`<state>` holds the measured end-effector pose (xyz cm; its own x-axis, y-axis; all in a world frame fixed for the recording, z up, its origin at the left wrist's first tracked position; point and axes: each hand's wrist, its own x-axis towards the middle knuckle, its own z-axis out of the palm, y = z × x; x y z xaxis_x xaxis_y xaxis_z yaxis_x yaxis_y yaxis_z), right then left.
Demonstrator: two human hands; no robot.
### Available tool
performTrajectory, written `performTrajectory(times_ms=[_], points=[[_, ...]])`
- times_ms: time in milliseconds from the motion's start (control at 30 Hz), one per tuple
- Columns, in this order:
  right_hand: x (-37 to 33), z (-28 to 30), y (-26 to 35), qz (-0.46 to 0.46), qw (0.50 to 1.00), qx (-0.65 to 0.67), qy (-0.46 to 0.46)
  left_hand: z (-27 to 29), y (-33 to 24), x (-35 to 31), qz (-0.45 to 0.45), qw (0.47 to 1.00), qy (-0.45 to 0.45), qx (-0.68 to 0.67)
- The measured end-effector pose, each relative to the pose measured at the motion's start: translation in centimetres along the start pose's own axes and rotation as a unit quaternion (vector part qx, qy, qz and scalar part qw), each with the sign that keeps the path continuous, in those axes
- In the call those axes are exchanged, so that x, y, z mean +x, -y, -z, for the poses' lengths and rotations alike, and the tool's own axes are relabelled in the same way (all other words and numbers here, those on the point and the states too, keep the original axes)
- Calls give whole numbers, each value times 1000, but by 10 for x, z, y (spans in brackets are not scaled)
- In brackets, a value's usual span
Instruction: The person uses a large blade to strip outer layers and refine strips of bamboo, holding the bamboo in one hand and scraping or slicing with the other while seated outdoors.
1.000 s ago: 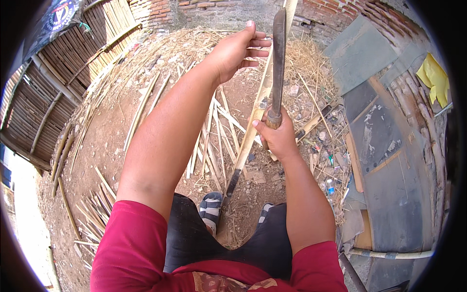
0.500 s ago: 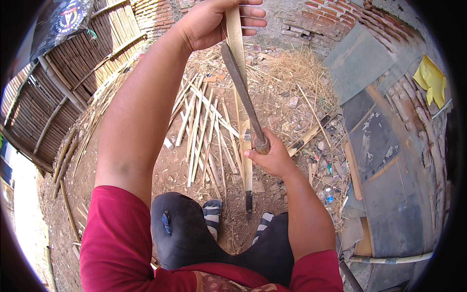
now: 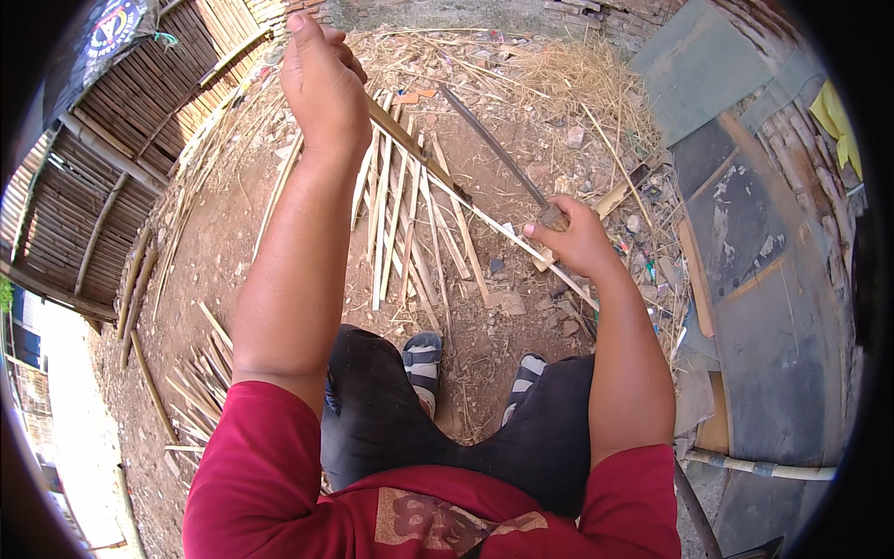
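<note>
My left hand point(image 3: 326, 93) is raised at the upper left, its fingers closed on the upper end of a long bamboo strip point(image 3: 410, 143). From there the strip slants down to the right, with its lower part showing a thin pale edge. In my right hand point(image 3: 579, 244) is the handle of a long-bladed knife, a machete point(image 3: 498, 147) by its shape. Its dark blade points up and left, apart from the upper part of the strip. The strip's lower part passes close beside my right thumb; whether they touch I cannot tell.
Split bamboo slats point(image 3: 384, 219) lie piled on the dirt ahead, and more thin sticks point(image 3: 200, 391) are at the left. Straw point(image 3: 568, 84) and rubble lie farther off. Dark boards point(image 3: 768, 373) lean along the right. A woven bamboo fence point(image 3: 140, 121) stands at the left.
My left hand has moved left and turned, swinging the strip from nearly upright to a slant. The knife now tilts farther left, its blade away from the strip.
</note>
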<state>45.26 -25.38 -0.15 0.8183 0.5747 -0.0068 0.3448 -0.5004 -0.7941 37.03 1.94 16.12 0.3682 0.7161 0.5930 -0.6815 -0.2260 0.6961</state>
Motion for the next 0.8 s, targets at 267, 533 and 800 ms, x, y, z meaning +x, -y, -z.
performTrajectory(times_ms=[267, 533, 800], points=[[-2, -4, 4, -50, 994, 90, 30, 6, -29, -19, 0, 993, -42, 110], [-12, -5, 23, -85, 988, 121, 35, 11, -24, -23, 4, 991, -32, 133], [-14, -4, 23, -89, 990, 105, 27, -1, -9, -28, 24, 993, -46, 103]])
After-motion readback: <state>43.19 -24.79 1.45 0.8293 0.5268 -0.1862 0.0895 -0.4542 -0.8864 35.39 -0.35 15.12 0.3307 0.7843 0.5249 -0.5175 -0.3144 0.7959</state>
